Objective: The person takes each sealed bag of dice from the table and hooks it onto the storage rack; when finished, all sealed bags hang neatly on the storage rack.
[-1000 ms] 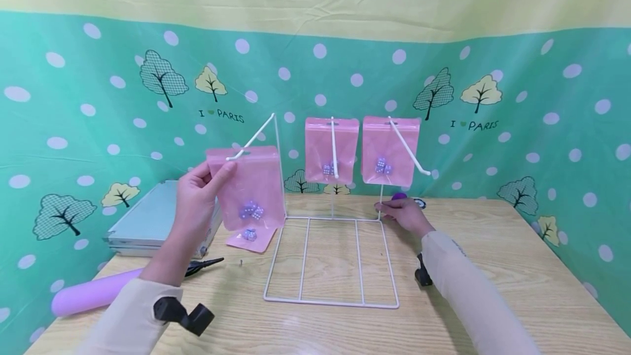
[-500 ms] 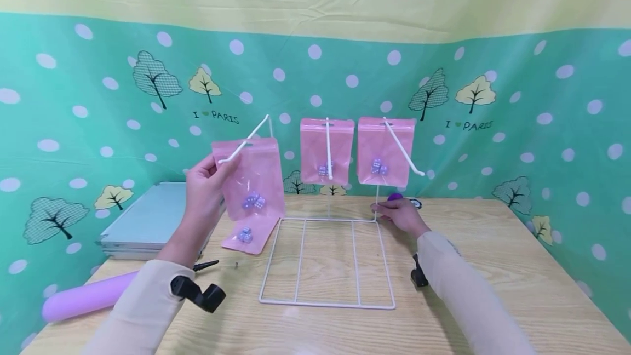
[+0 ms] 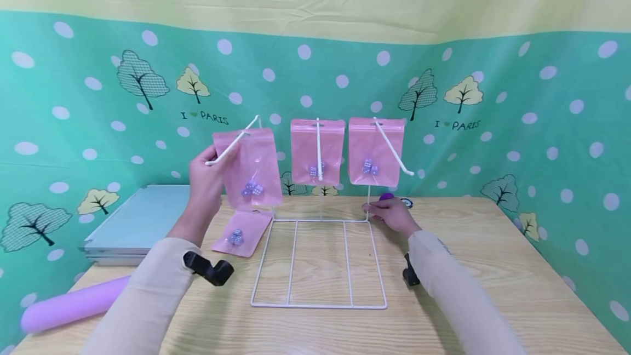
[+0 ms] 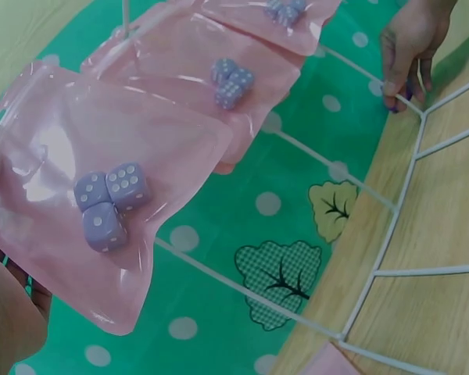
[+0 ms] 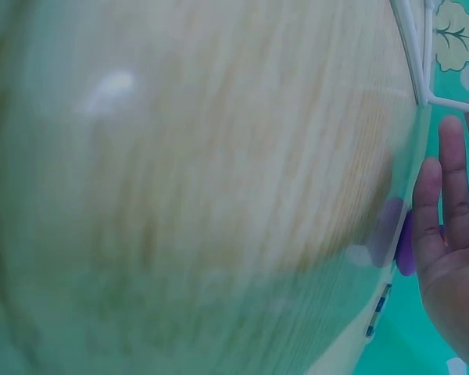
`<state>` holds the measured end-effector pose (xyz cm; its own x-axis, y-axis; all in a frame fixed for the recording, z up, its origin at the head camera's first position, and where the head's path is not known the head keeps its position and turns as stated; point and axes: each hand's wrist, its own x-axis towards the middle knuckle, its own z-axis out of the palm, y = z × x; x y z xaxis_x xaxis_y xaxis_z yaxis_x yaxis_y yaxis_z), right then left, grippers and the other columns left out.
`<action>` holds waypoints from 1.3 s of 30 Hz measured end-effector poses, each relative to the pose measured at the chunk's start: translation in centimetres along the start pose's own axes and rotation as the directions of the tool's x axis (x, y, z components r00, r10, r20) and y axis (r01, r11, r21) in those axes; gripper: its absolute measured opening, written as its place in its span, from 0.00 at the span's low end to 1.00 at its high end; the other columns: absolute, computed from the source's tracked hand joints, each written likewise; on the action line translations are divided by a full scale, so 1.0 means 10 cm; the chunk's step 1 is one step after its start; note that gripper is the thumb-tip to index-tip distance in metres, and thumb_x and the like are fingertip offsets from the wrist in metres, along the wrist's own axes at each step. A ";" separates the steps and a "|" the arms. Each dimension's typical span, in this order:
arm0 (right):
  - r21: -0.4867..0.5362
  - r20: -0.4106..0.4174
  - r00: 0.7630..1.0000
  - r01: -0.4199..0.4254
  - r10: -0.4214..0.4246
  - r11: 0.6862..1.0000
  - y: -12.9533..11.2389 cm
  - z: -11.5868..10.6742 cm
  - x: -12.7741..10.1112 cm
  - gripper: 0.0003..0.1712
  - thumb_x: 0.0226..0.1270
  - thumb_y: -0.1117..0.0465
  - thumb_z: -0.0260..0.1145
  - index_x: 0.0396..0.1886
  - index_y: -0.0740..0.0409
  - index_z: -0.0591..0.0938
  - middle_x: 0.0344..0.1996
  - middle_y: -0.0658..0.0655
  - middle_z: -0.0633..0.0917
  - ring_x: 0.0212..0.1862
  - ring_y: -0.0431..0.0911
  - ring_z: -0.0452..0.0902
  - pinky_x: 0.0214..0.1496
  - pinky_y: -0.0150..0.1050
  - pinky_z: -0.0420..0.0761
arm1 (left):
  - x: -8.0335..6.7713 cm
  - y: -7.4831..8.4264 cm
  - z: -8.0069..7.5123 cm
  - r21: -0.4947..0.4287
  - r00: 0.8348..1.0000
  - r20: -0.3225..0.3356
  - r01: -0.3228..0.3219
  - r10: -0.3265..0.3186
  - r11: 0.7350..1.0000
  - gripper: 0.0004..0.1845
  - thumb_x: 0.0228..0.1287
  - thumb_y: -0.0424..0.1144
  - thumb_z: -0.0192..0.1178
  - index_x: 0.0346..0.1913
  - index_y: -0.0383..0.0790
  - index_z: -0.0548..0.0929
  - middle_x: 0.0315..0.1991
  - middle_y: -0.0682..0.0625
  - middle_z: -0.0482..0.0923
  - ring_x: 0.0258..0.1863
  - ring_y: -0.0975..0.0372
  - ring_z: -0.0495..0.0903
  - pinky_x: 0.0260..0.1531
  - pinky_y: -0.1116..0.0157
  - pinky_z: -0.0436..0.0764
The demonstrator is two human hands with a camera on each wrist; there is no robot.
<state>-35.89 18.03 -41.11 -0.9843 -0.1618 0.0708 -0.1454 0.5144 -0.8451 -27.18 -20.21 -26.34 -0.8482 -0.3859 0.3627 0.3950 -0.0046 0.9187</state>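
Note:
My left hand (image 3: 207, 182) pinches the upper left edge of a pink zip bag (image 3: 255, 164) with purple dice (image 4: 109, 203) showing through it. The bag's top hole is on the left hook (image 3: 228, 148) of a white wire rack (image 3: 320, 306). Two similar pink bags, a middle one (image 3: 316, 144) and a right one (image 3: 377, 144), hang from the other hooks. Low on the rack's right rear upright, my right hand (image 3: 396, 217) holds the wire between thumb and fingers. Another pink bag with dice (image 3: 251, 229) lies on the table beside the rack's left side.
A stack of pale blue flat boxes (image 3: 140, 215) stands at the back left. In front of it lies a purple cylinder (image 3: 74, 305). A small purple object (image 3: 386, 196) sits behind my right hand. A green patterned cloth (image 3: 261, 78) hangs along the table's back.
My left hand has raised the bag and slid it backward along the left hook. The bag on the table shows more fully below it. My right hand stays at the upright.

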 end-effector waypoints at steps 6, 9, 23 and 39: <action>0.008 -0.006 1.000 -0.014 0.014 1.000 0.01 0.00 0.01 0.23 0.73 0.52 0.68 0.55 0.66 0.84 0.47 0.63 0.88 0.44 0.52 0.88 0.46 0.41 0.85 | 0.11 -0.03 0.08 0.025 0.998 -0.012 0.056 -0.056 0.998 0.06 0.66 0.42 0.70 0.42 0.48 0.85 0.35 0.55 0.81 0.36 0.65 0.79 0.37 0.76 0.82; 0.011 -0.005 1.000 -0.009 0.009 1.000 0.01 0.01 0.01 0.22 0.73 0.52 0.68 0.55 0.67 0.84 0.47 0.64 0.88 0.44 0.53 0.88 0.46 0.42 0.85 | 0.15 -0.04 0.11 0.016 0.998 -0.007 0.070 -0.070 0.997 0.08 0.67 0.43 0.70 0.46 0.47 0.85 0.37 0.54 0.82 0.37 0.64 0.80 0.39 0.75 0.83; 0.027 -0.011 1.000 -0.013 0.013 1.000 0.00 0.02 0.01 0.22 0.72 0.53 0.69 0.54 0.66 0.85 0.46 0.63 0.88 0.43 0.53 0.88 0.46 0.42 0.86 | 0.33 -0.09 0.25 0.053 0.994 -0.046 0.104 -0.101 0.993 0.15 0.66 0.45 0.70 0.51 0.43 0.84 0.38 0.54 0.81 0.39 0.64 0.79 0.41 0.73 0.82; 0.040 -0.020 1.000 -0.018 0.019 0.999 0.01 0.03 0.02 0.19 0.72 0.56 0.69 0.53 0.67 0.86 0.47 0.64 0.88 0.44 0.53 0.87 0.46 0.41 0.86 | 0.39 -0.13 0.33 0.054 0.993 -0.033 0.115 -0.113 0.992 0.13 0.67 0.47 0.69 0.48 0.45 0.83 0.41 0.53 0.80 0.42 0.63 0.77 0.46 0.68 0.79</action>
<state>-36.03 17.81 -41.35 -0.9886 -0.1355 0.0655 -0.1236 0.4829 -0.8669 -32.22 -18.63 -25.61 -0.8752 -0.4133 0.2513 0.2755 0.0011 0.9613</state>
